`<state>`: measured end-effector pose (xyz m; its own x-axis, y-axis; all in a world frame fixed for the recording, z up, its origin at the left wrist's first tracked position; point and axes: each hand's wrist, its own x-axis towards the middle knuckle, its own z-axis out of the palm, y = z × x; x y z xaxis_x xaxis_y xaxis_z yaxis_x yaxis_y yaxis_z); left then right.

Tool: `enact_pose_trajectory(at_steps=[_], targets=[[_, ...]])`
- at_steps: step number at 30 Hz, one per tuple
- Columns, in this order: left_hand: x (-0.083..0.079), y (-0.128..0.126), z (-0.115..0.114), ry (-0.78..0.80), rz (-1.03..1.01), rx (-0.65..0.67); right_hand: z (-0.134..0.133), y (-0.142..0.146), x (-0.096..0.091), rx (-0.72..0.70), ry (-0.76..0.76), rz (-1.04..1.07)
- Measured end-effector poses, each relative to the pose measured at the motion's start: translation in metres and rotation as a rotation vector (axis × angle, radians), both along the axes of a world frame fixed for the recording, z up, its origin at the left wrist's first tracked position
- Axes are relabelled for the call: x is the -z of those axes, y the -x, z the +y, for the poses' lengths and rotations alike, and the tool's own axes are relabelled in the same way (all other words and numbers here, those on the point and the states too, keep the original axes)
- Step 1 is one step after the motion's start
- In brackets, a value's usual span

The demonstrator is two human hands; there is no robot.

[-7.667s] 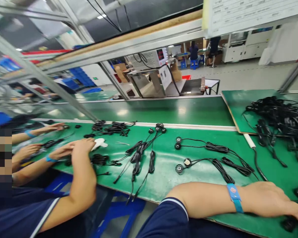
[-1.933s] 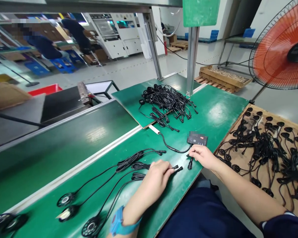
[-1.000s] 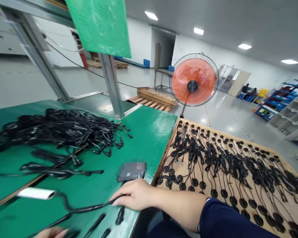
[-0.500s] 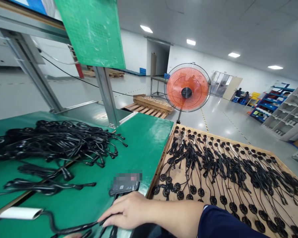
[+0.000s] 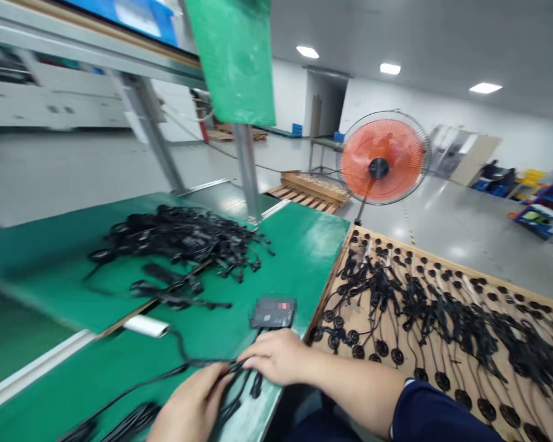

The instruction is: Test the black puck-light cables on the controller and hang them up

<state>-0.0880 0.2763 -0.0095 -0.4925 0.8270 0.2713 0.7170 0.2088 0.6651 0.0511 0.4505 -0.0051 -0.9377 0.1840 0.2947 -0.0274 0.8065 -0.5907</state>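
Observation:
My right hand (image 5: 276, 357) is closed on a black cable (image 5: 203, 362) at the table's front edge. Beside it my left hand (image 5: 191, 399) has its fingers closed round the same cable; the grip is partly hidden and blurred. Just beyond my right hand lies a black box-like device (image 5: 273, 314) with a blurred-out display, and leads run from it under the hand. A loose connector end (image 5: 257, 387) hangs below my hands. To the left, a white tube (image 5: 146, 326) lies where the cable runs past. Another cable bundle (image 5: 131, 423) rests by my left wrist.
A heap of black cables (image 5: 184, 236) covers part of the green table (image 5: 299, 236). On the right, a wooden board (image 5: 447, 362) carries rows of cables with round black ends. An orange fan (image 5: 382, 162) stands behind it. A metal post (image 5: 247, 169) rises from the table.
The view has swung left, shifting everything rightward in the picture. My left hand, barely visible at the bottom before, has come up beside my right hand on the cable.

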Motion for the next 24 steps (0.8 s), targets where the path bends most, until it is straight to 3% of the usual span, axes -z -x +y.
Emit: enact_pose_trajectory(at_steps=[3,6,8,14,18,21,24], targets=[[-0.028,-0.021,0.000,0.147,0.039,0.007,-0.004,-0.004,-0.009,0.015,0.020,0.064],[-0.043,-0.031,0.003,0.266,0.098,0.002,0.000,-0.005,-0.009,-0.062,0.146,0.104],[-0.043,-0.030,0.006,0.276,0.176,0.013,0.008,-0.003,-0.001,-0.112,0.215,0.111],[-0.033,-0.028,0.006,0.273,0.318,0.091,0.034,-0.002,0.032,-0.061,0.068,0.095],[-0.041,-0.028,0.005,0.299,0.328,0.094,0.035,-0.001,0.031,-0.059,0.042,0.085],[-0.065,-0.023,-0.016,0.267,0.356,0.070,0.025,-0.004,0.018,-0.044,0.086,0.100],[-0.098,-0.016,-0.071,0.143,0.332,-0.132,0.014,-0.018,0.005,0.008,0.150,0.171]])
